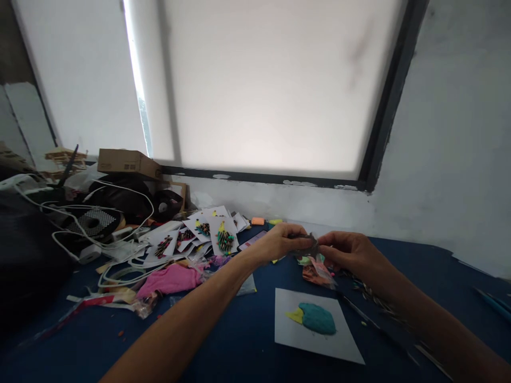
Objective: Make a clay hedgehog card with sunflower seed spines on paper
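Observation:
My left hand (288, 238) is closed round a small dark packet (307, 243) with clear plastic at its edge. The fingertips of my right hand (353, 254) pinch the packet's right end. What the packet contains I cannot make out. Just below the hands lie orange and pale green clay pieces in clear wrappers (318, 272). Nearer to me, a white card (293, 340) lies flat, carrying a teal clay body (318, 319) with a yellow pointed clay head (294, 315).
Finished cards with striped clay figures (224, 239) are piled at the back left, beside pink clay in plastic (171, 280). White cables (75, 226) and a cardboard box (128, 162) crowd the far left. Thin sticks (379, 303) lie under my right forearm; a window (271, 90) stands behind.

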Motion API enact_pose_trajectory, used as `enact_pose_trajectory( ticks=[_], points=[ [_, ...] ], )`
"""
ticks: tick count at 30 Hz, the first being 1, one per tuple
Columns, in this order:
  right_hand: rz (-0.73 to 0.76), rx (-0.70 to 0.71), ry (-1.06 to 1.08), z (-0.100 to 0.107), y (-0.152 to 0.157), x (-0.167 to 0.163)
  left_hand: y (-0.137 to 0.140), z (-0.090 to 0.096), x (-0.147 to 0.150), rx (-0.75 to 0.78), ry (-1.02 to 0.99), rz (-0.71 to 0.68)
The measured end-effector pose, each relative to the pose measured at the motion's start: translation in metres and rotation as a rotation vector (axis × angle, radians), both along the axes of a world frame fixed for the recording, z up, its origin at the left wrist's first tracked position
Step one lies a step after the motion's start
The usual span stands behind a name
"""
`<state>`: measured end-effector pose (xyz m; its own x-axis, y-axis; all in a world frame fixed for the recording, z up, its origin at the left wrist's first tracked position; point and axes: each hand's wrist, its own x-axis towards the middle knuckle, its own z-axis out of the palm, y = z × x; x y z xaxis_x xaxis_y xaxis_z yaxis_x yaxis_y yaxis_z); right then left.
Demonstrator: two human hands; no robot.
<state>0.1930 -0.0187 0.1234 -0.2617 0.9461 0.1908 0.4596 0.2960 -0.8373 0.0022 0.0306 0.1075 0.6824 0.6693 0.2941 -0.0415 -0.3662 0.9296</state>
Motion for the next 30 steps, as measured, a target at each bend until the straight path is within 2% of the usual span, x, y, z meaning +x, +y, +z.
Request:
enact_pose_trajectory(
  ticks=[6, 13, 20, 30],
  points=[
    [0.049, 0.009, -0.025, 0.0005, 0.001, 0.0002, -0.0065, 0.0058, -0.0007, -0.023, 0.015, 0.045],
    [0.031, 0.018, -0.014, 0.0013, -0.0014, -0.0013, -0.0059, 0.0039, 0.0004, -0.055, -0.006, 0.039],
    [0.008, 0.042, -0.011, -0.0001, -0.0013, -0.0025, -0.0009, -0.0011, -0.0012, -0.01, -0.019, -0.004],
    [0.013, 0.067, -0.063, -0.0007, -0.0041, -0.0063, 0.0006, -0.0004, -0.0028, 0.012, 0.033, 0.01]
  ],
)
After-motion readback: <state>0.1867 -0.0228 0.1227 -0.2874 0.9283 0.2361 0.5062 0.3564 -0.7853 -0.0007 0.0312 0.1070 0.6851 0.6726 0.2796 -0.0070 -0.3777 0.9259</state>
